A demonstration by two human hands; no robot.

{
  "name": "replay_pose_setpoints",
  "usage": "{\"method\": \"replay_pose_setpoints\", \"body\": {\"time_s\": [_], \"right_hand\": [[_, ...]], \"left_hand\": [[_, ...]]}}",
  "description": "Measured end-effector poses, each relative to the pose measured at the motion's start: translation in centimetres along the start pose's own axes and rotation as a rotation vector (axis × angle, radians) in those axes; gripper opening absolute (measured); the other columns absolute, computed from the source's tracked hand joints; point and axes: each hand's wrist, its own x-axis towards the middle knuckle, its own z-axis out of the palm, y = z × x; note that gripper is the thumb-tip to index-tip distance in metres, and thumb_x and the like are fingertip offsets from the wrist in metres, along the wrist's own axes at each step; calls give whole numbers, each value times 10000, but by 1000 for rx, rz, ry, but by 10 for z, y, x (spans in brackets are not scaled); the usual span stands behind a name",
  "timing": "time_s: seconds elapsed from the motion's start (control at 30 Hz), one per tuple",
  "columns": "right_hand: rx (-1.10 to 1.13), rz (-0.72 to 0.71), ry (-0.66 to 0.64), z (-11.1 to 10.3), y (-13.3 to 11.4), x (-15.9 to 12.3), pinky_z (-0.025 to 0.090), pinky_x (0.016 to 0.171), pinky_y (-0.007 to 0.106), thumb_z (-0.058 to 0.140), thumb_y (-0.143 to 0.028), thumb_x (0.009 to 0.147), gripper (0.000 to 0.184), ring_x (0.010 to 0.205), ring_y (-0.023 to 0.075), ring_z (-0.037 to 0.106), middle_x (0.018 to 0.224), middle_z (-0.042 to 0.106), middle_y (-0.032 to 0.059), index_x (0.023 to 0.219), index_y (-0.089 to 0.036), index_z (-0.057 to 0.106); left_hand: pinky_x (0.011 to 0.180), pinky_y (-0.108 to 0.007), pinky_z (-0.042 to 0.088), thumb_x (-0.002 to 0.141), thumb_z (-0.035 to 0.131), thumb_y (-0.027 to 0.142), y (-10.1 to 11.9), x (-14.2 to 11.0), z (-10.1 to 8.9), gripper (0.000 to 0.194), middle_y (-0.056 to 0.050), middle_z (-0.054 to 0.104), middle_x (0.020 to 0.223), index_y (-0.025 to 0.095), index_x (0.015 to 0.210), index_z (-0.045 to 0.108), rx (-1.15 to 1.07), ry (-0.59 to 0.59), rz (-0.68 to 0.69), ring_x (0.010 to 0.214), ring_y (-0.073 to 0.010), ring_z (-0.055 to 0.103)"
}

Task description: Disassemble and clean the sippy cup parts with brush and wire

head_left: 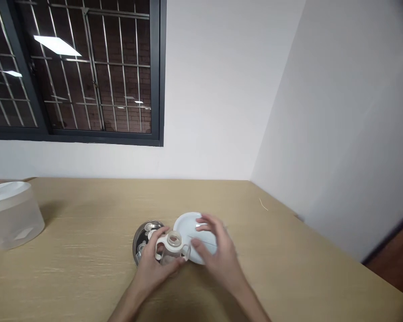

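My left hand (154, 261) is wrapped round a small clear baby bottle (170, 256) with a white handled collar at its neck; its round mouth faces up, uncapped. Just right of the bottle, my right hand (219, 250) hovers over a white plate (184, 222) with its fingers curved apart and nothing visible between them. A thin dark line, perhaps a slim rod, crosses the plate (204, 241). Behind my left hand, a round steel bowl (135, 245) holds several small clear and white parts (148, 227). The hand and bottle hide some of the bowl.
A translucent plastic tub (15, 219) with a lid stands at the left of the wooden table (94, 277). A thin pale strip (263, 205) lies at the back right. White walls and a barred window (97, 71) rise behind.
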Motion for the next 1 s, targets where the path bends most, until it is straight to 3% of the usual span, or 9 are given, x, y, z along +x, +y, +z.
{"method": "replay_pose_setpoints", "body": {"time_s": [0.2,0.3,0.4,0.5,0.6,0.7,0.83,0.9,1.0], "right_hand": [[11,-80,691,-76,63,51,493,789,363,656,-461,840,369,823,200,611,933,630,69,1065,-176,587],[-82,18,856,-106,106,67,486,744,337,588,-515,861,389,766,189,611,879,639,62,1028,-164,579],[-247,138,857,-123,139,66,463,764,350,328,-540,960,443,773,210,608,832,665,74,939,-178,581],[-309,194,845,-129,161,60,432,783,364,310,-552,950,447,788,240,606,788,665,79,861,-195,563],[-337,219,803,-128,174,55,420,772,360,303,-533,943,427,787,251,606,779,659,79,858,-201,558],[-355,217,760,-126,184,53,412,777,355,309,-492,937,393,798,250,597,775,648,73,870,-199,563],[-356,197,707,-121,188,52,413,777,342,327,-446,927,349,802,242,597,770,643,66,866,-200,566],[-351,193,694,-119,187,52,414,771,339,328,-429,927,337,790,240,599,757,643,63,865,-200,568],[-347,192,690,-119,185,51,414,767,336,328,-421,930,334,785,240,603,751,645,63,860,-201,570]], "left_hand": [[828,-343,573,721,753,363,-13,6,-10,545,-73,710,1162,235,1222,580,252,118,96,933,-232,708],[872,-343,564,763,720,349,-20,7,-16,496,-66,713,1156,245,1223,566,360,122,189,1002,-231,698],[883,-353,556,793,696,333,-22,11,-23,465,-73,712,1143,239,1223,545,452,136,273,1017,-231,692],[875,-360,546,816,655,293,-15,23,-31,436,-81,699,1153,229,1228,526,590,110,390,1031,-238,677],[894,-384,511,817,604,189,9,44,-33,430,-89,688,1153,216,1238,522,847,-13,614,1047,-255,644],[888,-404,463,832,536,36,40,69,-17,425,-86,682,1124,218,1216,536,1198,-248,800,1027,-265,609],[881,-423,403,913,502,49,63,92,15,261,-89,674,974,190,1124,564,1420,-514,1106,906,-243,593],[832,-405,389,918,525,66,66,100,27,184,-81,661,899,189,1045,579,1448,-585,1182,859,-233,583],[768,-383,370,913,537,64,70,107,34,172,-78,649,881,182,1031,576,1474,-578,1178,819,-224,570]]}}
